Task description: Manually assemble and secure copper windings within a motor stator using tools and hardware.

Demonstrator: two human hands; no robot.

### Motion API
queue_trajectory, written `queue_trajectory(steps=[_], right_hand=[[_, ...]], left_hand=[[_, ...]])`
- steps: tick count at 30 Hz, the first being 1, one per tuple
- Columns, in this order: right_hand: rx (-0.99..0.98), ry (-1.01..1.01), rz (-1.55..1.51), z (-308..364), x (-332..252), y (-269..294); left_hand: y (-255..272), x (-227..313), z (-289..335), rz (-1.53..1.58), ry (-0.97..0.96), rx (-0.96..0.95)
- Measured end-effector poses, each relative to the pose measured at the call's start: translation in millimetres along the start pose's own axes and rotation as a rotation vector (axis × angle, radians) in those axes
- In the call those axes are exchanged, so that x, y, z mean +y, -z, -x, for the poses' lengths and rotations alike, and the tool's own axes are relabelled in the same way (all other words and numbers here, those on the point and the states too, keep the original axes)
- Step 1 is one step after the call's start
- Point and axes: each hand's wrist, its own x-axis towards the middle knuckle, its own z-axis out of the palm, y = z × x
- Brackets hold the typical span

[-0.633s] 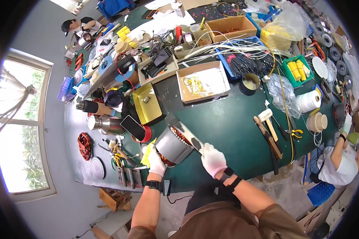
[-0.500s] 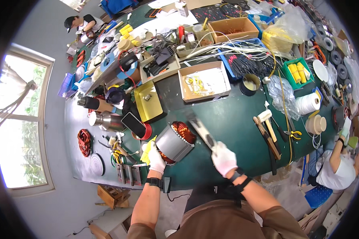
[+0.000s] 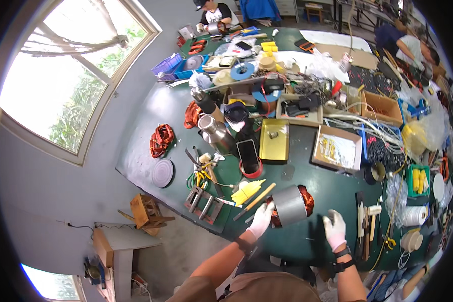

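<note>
A grey cylindrical motor stator point(image 3: 290, 206) lies on its side on the green table, copper windings point(image 3: 306, 200) showing at its right end. My left hand point(image 3: 261, 220), in a white glove, is at its left end with fingers closed against the winding edge. Close by that hand lies a light wooden stick point(image 3: 259, 199), with a dark flat piece partly hidden beside it. Beyond these are yellow insulating sheets point(image 3: 247, 191). My right hand point(image 3: 335, 230), also gloved, hovers right of the stator, holding nothing, its fingers apart and slightly bent.
A phone point(image 3: 248, 157) leans on a red ring behind the yellow sheets. Pliers and a metal frame point(image 3: 204, 204) lie left. Further back are a yellow tray point(image 3: 275, 141) and a cardboard box point(image 3: 337, 148). A mallet point(image 3: 373, 211) lies right. Other people work at the table's far side.
The view has swung left. My right hand no longer holds the long flat tool it was moving beside the stator. The yellow sheets now lie apart from my left hand, which stays at the stator's left end.
</note>
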Motion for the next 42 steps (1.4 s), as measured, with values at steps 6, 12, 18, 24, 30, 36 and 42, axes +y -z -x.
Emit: queue_trajectory(steps=[6, 12, 18, 24, 30, 36, 42], right_hand=[[0.028, -0.061, -0.028, -47.1, -52.9, -87.1], [0.073, -0.091, -0.065, -48.1, -36.8, -99.6], [0.035, -0.082, -0.029, -44.5, -8.9, -86.9], [0.036, -0.202, 0.009, -56.2, -50.9, -94.5], [0.055, -0.318, 0.028, -89.9, -88.9, -115.3], [0.136, -0.302, 0.031, -105.0, -90.0, -113.5], [0.156, -0.268, 0.058, -101.9, -83.2, -115.3]], left_hand=[[78.0, 26.0, 9.1, 0.144, 0.168, -0.135], [274.3, 49.5, -39.4, 0.513, -0.014, -0.073], [393.3, 85.7, -47.0, 0.473, 0.013, 0.323], [555.6, -3.9, -92.2, -0.095, -0.11, 1.171], [691.2, -13.1, -120.7, -0.295, 0.007, 0.978], [663.4, 12.4, -181.4, -0.308, 0.244, 0.93], [671.1, 7.7, -173.9, -0.115, 0.126, 0.924]])
